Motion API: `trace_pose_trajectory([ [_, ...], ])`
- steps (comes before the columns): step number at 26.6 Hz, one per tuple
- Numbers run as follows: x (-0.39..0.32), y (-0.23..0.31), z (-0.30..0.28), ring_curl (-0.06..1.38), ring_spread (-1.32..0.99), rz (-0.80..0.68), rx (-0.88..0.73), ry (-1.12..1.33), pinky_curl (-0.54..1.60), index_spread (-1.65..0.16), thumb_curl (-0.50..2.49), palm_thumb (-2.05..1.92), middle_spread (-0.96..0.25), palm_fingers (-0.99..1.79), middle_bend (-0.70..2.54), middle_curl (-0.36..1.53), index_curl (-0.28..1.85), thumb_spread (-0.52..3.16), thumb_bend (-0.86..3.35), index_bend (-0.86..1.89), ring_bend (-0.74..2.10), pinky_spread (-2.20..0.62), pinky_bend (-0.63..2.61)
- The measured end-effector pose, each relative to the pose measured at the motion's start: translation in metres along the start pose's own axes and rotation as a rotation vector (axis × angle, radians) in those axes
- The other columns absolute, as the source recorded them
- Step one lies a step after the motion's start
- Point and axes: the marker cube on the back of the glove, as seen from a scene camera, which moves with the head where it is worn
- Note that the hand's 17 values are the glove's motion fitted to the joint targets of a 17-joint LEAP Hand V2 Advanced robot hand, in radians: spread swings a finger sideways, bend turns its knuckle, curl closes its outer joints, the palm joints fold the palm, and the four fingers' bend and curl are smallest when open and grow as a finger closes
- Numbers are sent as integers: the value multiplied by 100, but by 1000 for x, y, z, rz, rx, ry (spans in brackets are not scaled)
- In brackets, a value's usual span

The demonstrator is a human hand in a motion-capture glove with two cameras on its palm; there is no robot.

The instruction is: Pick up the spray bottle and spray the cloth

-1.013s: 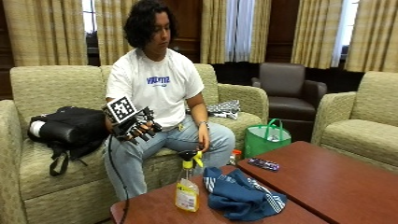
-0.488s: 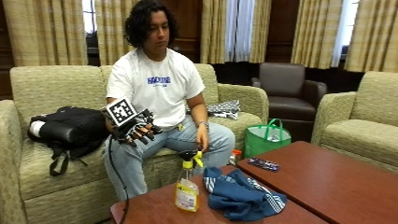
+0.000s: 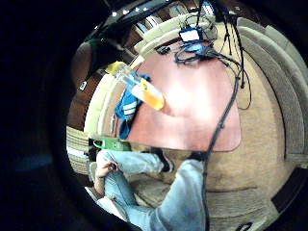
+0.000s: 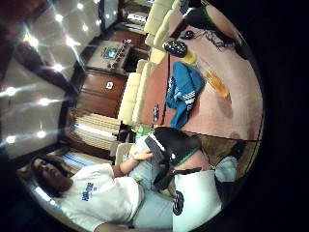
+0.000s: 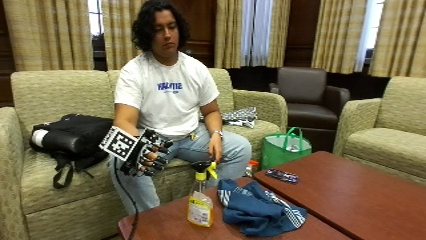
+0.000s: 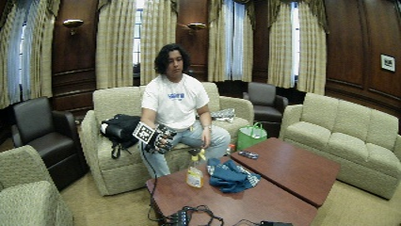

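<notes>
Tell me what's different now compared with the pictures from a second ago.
The gloved right hand has sunk lower, from chest height to beside the thigh, holding nothing. The spray bottle stays upright on the table, untouched, with the blue cloth crumpled beside it. The bare hand rests on the thigh as before.

The bottle (image 5: 200, 204) on the table (image 5: 373, 195) is clear with yellow-orange liquid, a yellow label, a black spray head and a yellow trigger. Just beside the bottle, the cloth (image 5: 256, 208) is blue with white stripes. The table is reddish-brown wood. The right hand (image 5: 150, 155) wears a black glove. The person's shirt (image 5: 166, 95) is white with blue lettering, and the jeans (image 5: 200, 150) are light blue. The sofa (image 5: 46, 95) behind the table is beige-green with a fine weave; the backpack (image 5: 70, 135) on it is black. A bright green bag (image 5: 286, 148) stands on the floor beyond the table. The curtains (image 5: 343, 35) are tan plaid, the armchair (image 5: 309, 97) dark brown.
</notes>
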Motion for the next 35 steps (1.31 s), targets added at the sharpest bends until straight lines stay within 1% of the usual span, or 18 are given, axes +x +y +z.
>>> trace_pose_trajectory([
  [1, 4, 0, 1, 30, -13, 0, -18, -2, 27, -42, 23, 50, -14, 64, 24, 30, 22, 96, 3, 12, 47, 15, 28],
  [4, 16, -5, 5, 31, -14, 3, -2, -9, 27, -42, 24, 51, -14, 64, 24, 31, 23, 97, 2, 12, 47, 14, 28],
  [7, 23, 3, 4, 31, -14, 46, -88, -46, 28, -42, 25, 53, -14, 64, 24, 32, 23, 97, 0, 12, 47, 14, 27],
  [10, 30, 5, 4, 32, -14, 80, -121, -93, 29, -42, 26, 54, -14, 64, 23, 32, 23, 97, -1, 12, 46, 13, 28],
  [15, 46, 3, 13, 32, -14, 94, -101, -159, 30, -42, 27, 55, -14, 64, 23, 34, 23, 98, -2, 11, 46, 13, 28],
  [20, 62, -6, 27, 33, -14, 166, -79, -262, 31, -42, 28, 56, -15, 65, 22, 35, 23, 98, -2, 12, 45, 13, 27],
  [22, 67, -8, 33, 33, -14, 173, -87, -268, 31, -42, 28, 56, -15, 65, 23, 35, 23, 97, -3, 12, 46, 13, 27],
  [27, 63, -20, 51, 34, -15, 162, -135, -222, 31, -42, 29, 56, -15, 67, 23, 36, 23, 96, -3, 12, 47, 12, 25],
  [35, 44, -42, 82, 35, -15, 214, -152, -284, 32, -42, 30, 57, -16, 67, 24, 37, 22, 95, -2, 11, 47, 10, 24],
])
